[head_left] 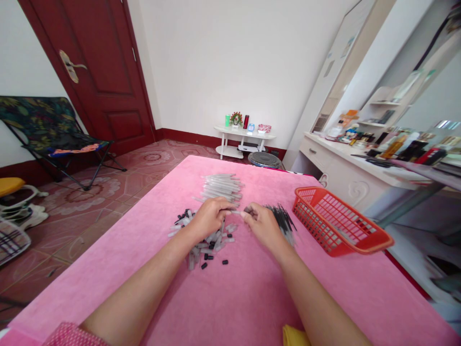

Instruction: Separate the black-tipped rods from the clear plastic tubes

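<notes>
Over the middle of the pink-covered table, my left hand (215,215) and my right hand (262,222) pinch a slim translucent pen barrel (236,212) between them, one at each end. Fingers cover both of its ends. Behind my left hand lies a stack of similar whitish pen barrels (221,185). A loose heap of clear pen caps (194,254) and small black plugs (225,262) spreads under and around my left wrist. Just right of my right hand is a bundle of thin, dark-tipped pen refills (284,221), partly hidden by that hand.
An orange-red plastic basket (338,226) stands at the table's right side, something pale inside. Yellow cloth (295,336) shows at the near edge. A dresser (360,166) with bottles stands right, a folding chair (61,129) left, and a white side table (245,132) beyond.
</notes>
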Motion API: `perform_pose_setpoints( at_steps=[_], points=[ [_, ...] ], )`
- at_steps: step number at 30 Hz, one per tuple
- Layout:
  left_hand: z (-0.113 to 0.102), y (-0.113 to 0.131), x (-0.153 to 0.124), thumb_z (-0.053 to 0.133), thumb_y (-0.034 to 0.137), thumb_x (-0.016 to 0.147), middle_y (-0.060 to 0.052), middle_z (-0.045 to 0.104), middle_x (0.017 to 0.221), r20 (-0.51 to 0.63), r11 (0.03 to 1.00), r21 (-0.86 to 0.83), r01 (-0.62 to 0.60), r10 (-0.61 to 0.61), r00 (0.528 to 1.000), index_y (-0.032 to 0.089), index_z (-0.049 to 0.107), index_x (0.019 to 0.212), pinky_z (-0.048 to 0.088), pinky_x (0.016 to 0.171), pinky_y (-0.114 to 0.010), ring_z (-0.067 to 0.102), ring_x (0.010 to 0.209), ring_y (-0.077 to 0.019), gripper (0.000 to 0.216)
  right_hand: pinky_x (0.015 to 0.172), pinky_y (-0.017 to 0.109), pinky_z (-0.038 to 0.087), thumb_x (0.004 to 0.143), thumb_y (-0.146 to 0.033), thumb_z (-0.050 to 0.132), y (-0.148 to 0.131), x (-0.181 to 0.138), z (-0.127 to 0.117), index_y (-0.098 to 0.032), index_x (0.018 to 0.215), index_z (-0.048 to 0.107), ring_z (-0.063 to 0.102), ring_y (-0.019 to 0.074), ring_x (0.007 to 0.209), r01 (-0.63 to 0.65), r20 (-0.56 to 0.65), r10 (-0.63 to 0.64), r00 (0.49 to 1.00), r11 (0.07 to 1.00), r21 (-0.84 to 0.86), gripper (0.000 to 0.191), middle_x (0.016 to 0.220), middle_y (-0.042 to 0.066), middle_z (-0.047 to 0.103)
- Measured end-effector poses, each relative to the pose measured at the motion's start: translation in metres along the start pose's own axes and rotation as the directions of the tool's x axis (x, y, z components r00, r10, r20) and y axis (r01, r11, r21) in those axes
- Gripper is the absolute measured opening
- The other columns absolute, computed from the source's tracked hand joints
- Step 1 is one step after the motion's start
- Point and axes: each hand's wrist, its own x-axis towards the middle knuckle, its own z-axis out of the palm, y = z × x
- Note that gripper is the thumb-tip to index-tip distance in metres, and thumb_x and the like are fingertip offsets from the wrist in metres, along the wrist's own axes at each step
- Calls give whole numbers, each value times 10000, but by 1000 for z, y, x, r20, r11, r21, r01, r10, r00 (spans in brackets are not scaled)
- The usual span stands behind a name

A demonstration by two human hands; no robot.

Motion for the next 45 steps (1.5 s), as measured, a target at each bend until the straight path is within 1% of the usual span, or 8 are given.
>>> perform_pose_setpoints(
  at_steps=[4,9,16,23,27,32,38,45],
  points=[
    [0,0,0,492,41,775,-58,664,836,6,1000,-1,-8,8,1000,185,694,987,428,731,-284,580,795,-171,327,507,215,311,880,-425,365,-1,0,-1,-178,592,546,501,122,512,-47,40,47,998,999,-6,420,513,3,553],
    [-1,1,0,487,45,774,-61,659,824,-2,1000,-5,-8,8,1000,190,694,986,430,722,-286,578,784,-172,329,513,204,333,830,-377,469,-1,0,0,-176,648,574,534,118,540,-17,8,17,1000,999,36,290,580,4,602],
    [-4,0,0,491,50,768,-63,651,826,-30,999,-19,-31,30,999,195,698,960,437,740,-286,580,803,-175,318,417,214,335,870,-462,361,2,3,2,-167,534,517,471,105,374,-184,119,156,980,944,274,474,431,1,514],
    [-5,-2,2,539,93,752,-60,672,904,-205,966,-235,109,-159,966,192,700,921,444,797,-298,592,853,-181,254,546,217,399,771,-304,547,0,1,8,-163,851,602,561,118,582,-11,-25,17,1000,972,234,171,715,12,640],
    [-7,-8,7,564,128,756,-44,660,867,-333,676,-718,164,-541,772,150,651,985,476,702,-249,592,688,-117,246,569,216,375,714,-181,573,1,-6,15,-182,727,649,566,126,630,56,182,-70,981,995,78,76,677,0,643],
    [-15,-13,7,573,73,759,-18,645,864,-114,153,-988,5,-757,644,163,568,853,502,769,-295,640,760,-119,130,566,223,345,615,-149,685,-8,-17,22,-214,711,669,567,135,637,177,326,-135,936,979,-103,117,701,-7,653],
    [-14,-12,5,560,131,808,-47,610,1128,-59,135,-988,69,-762,645,169,537,841,500,733,-273,641,924,-151,55,543,234,319,634,-127,646,-6,-12,2,-201,667,658,564,146,618,126,269,-62,961,966,-226,82,672,20,653],
    [-3,-9,4,532,75,818,-20,655,914,20,12,-999,45,-764,645,160,514,813,500,769,-300,657,883,-154,87,628,240,412,742,-196,543,-5,4,-8,-164,798,657,595,150,698,53,23,-57,998,984,172,131,760,25,675]
  ],
)
